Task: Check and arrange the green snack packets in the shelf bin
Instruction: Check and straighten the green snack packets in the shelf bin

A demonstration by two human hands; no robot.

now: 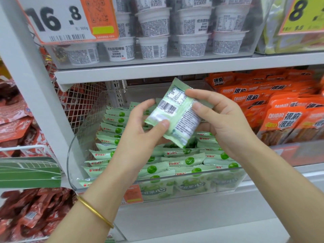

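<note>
Holding one packet (pixel 177 114) up over the bin (pixel 70 160), back face toward me, barcode and small print showing. Left grip (pixel 140 127) has it by the lower corner, thumb on the face, fingers behind. Right grip (pixel 222 118) pinches the upper right edge, thumb and forefinger curled round it. So both are closed on the same packet, and it sits tilted in the air, clear of the stack (pixel 184 161) below.

Now, the check. I'd read the print and feel along both crimped ends with a light squeeze, without crushing what's inside. The print is too blurred for me to make out from here. If it passes, I'd flip it logo side up and lay it flat in line with the rows, which lie face up and overlapped. Ease it down rather than drop it, or those neat rows could slide.
</note>
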